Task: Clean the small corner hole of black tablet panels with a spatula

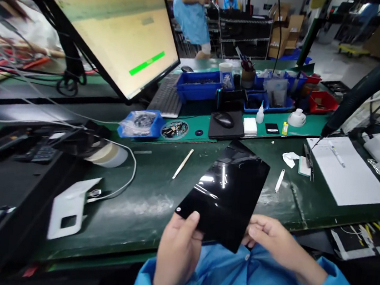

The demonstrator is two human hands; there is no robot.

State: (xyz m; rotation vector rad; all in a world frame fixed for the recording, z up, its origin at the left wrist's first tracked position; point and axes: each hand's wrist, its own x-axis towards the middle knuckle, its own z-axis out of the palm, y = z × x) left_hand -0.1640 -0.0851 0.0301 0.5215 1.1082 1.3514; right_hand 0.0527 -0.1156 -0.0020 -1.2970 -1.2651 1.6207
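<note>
A glossy black flat panel (236,189), like a tablet screen, is held tilted above the front edge of the green bench. My left hand (179,251) grips its lower left corner, thumb on top, beside a small round pale sticker. At the lower right edge, my right hand (265,235) has its fingers closed on the panel. Ceiling lights reflect in the dark surface. On the bench beyond lie a pale thin stick (183,163) to the left and a short white tool (280,180) to the right.
A monitor (119,38) and keyboard (166,95) stand at the back left. Blue parts bins (199,86) line the rear. At right are tweezers (309,161), white paper (351,174) and a black hose (367,92). A white bracket (65,210) with a cable lies left.
</note>
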